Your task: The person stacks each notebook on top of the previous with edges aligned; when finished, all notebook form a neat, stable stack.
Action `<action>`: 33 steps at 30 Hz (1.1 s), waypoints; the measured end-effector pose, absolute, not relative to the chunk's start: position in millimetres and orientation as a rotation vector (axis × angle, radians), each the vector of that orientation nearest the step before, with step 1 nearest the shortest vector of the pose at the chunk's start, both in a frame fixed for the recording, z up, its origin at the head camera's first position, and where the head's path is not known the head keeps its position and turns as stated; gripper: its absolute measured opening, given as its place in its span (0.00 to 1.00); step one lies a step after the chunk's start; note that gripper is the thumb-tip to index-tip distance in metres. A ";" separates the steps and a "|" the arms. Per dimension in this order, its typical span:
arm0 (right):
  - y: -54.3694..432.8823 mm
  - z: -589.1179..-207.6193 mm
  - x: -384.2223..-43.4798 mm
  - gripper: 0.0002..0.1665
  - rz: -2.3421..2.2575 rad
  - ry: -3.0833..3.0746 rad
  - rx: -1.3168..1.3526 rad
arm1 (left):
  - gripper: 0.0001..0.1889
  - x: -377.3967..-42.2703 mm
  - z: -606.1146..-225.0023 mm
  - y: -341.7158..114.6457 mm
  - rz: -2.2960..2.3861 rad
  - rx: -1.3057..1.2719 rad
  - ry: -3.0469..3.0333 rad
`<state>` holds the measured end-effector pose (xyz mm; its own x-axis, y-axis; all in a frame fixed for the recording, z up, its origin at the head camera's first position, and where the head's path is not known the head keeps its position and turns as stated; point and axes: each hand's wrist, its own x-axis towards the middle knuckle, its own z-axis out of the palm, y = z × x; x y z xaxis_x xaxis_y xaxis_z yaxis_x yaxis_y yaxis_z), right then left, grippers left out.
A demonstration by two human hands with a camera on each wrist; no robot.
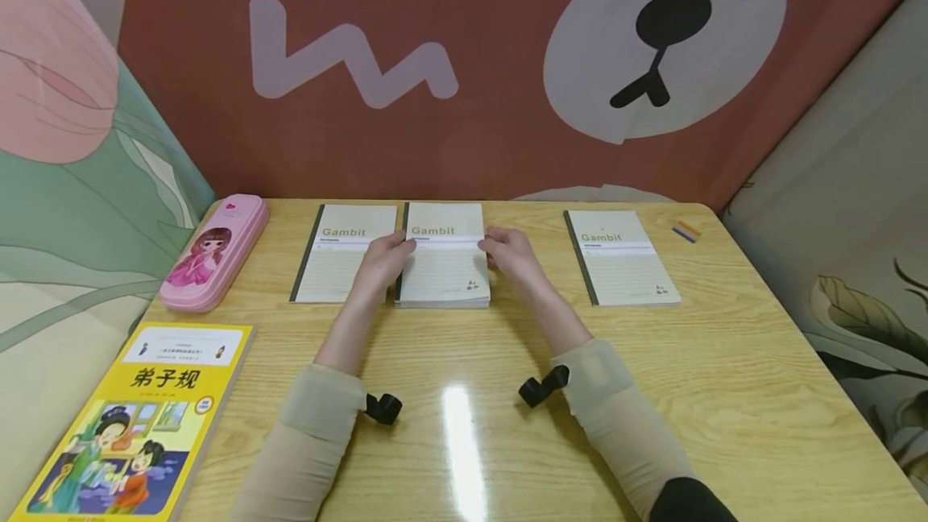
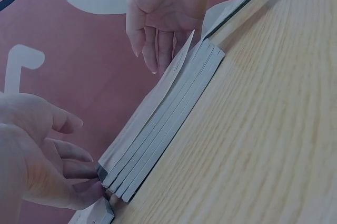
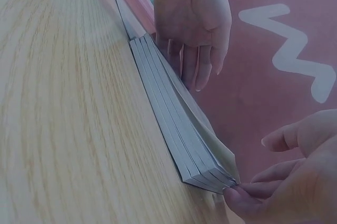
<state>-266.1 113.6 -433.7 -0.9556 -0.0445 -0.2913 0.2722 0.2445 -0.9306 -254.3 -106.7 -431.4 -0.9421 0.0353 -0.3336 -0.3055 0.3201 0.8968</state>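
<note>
A stack of several Gambit notebooks lies near the back edge of the table, its top cover lifted slightly along the near edge in both wrist views. At its dark spine side, my left hand touches the stack with loosely bent fingers. My right hand is at the opposite side, fingertips against the stack's corner. Neither hand wraps round the stack. Partly behind my left hand lies another Gambit notebook. A further Gambit notebook lies apart on the right.
A pink pencil case stands at the table's back left, with a yellow picture book in front of it. Small coloured sticks lie at the back right. A printed red wall rises behind the wooden table.
</note>
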 end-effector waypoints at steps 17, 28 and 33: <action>114.6 -430.3 -263.7 0.35 -1.762 2.267 0.213 | 0.33 -253.7 -430.2 -102.5 1.540 -0.237 2.368; 116.2 -429.9 -262.6 0.36 -1.774 2.243 0.230 | 0.35 -254.8 -431.0 -106.7 1.648 -0.214 2.257; 118.3 -428.2 -262.8 0.37 -1.823 2.196 0.245 | 0.36 -253.6 -428.5 -105.4 1.656 -0.206 2.282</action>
<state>-262.8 118.3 -428.2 -0.9475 -0.0451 -0.3166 0.3029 0.1912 -0.9337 -253.6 -105.4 -428.5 -0.9407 0.0664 -0.3326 -0.2956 0.3200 0.9001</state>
